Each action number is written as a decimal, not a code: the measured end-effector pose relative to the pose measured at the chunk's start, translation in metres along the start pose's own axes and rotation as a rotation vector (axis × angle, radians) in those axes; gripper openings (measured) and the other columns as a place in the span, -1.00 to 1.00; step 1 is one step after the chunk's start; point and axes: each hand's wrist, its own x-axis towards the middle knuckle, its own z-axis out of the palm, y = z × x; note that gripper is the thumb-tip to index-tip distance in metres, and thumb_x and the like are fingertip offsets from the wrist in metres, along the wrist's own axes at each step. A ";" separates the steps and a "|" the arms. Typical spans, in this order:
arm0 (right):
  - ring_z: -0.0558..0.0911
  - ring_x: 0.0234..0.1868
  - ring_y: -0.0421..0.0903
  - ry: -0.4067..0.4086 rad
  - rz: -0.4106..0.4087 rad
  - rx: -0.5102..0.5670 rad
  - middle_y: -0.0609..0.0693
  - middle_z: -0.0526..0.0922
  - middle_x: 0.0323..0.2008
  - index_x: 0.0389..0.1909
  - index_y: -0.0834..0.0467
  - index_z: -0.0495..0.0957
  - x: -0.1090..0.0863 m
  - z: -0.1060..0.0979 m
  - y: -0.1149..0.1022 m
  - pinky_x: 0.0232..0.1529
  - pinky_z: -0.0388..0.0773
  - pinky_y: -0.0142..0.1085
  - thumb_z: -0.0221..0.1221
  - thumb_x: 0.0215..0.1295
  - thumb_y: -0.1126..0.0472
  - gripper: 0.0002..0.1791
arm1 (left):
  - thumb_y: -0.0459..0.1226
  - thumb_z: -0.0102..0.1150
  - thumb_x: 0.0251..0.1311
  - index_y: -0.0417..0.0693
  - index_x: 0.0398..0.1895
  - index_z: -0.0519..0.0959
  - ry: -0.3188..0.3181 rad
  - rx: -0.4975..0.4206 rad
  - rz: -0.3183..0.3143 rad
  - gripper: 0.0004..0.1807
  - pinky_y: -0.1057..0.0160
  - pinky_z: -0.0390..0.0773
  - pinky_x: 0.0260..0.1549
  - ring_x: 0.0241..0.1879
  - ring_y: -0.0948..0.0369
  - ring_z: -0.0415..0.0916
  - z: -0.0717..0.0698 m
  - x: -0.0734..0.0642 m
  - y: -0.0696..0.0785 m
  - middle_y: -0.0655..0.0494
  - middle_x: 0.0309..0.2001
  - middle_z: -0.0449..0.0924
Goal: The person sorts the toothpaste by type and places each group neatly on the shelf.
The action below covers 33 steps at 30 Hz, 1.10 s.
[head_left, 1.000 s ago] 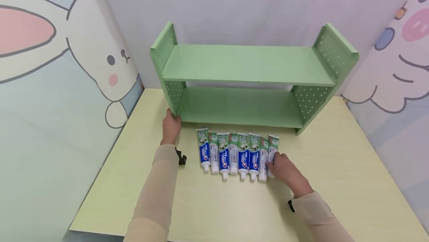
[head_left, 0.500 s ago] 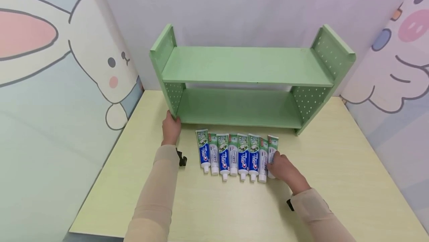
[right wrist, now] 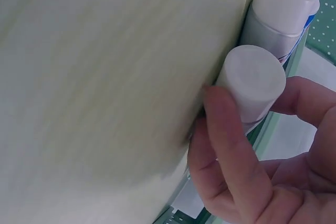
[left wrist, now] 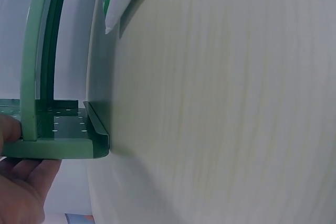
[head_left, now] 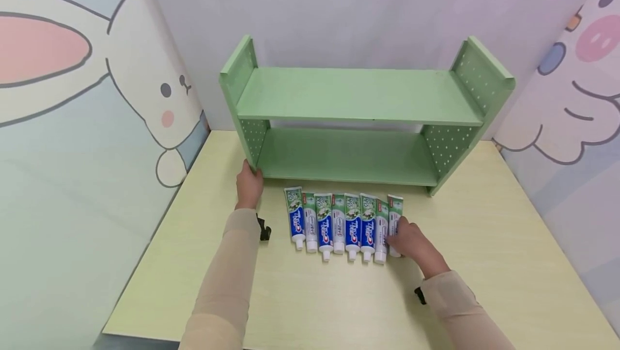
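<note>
Several toothpaste tubes lie side by side on the table, caps toward the person; blue-and-green tubes mix with white-and-green ones. My right hand holds the rightmost toothpaste tube near its capped end. In the right wrist view, thumb and fingers sit on either side of its white cap, with a neighbouring tube close beyond. My left hand grips the lower front corner of the green two-tier shelf. Its thumb and fingers pinch the side panel in the left wrist view.
Behind the row of tubes stands the shelf, its lower board just past their crimped ends. A pale wall rises at the back. Cartoon-printed walls flank the table on both sides.
</note>
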 end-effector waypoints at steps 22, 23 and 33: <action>0.56 -0.46 0.01 -0.021 0.023 0.139 0.26 0.50 -0.28 0.32 0.50 0.12 -0.008 -0.018 0.006 -0.49 0.59 -0.19 0.17 0.22 0.28 -0.27 | -0.30 -0.11 0.47 -0.25 0.34 0.22 -0.003 0.012 0.008 -0.56 0.01 0.56 -0.30 -0.22 -0.06 0.60 0.002 0.002 0.003 -0.32 0.10 0.51; 0.56 -0.46 0.01 -0.021 0.025 0.143 0.27 0.50 -0.27 0.34 0.50 0.10 -0.009 -0.018 0.006 -0.49 0.60 -0.18 0.17 0.22 0.28 -0.26 | -0.30 -0.11 0.47 -0.26 0.35 0.22 -0.003 0.011 0.010 -0.55 0.00 0.56 -0.29 -0.21 -0.07 0.60 0.002 0.002 0.003 -0.33 0.11 0.50; 0.58 -0.47 0.00 -0.051 0.043 0.164 0.33 0.51 -0.17 0.39 0.51 0.02 -0.015 -0.020 0.012 -0.46 0.60 -0.20 0.16 0.27 0.26 -0.21 | -0.32 -0.09 0.46 -0.28 0.32 0.24 0.015 -0.001 0.032 -0.57 -0.06 0.54 -0.13 -0.02 -0.13 0.55 0.003 0.001 -0.005 -0.35 0.15 0.47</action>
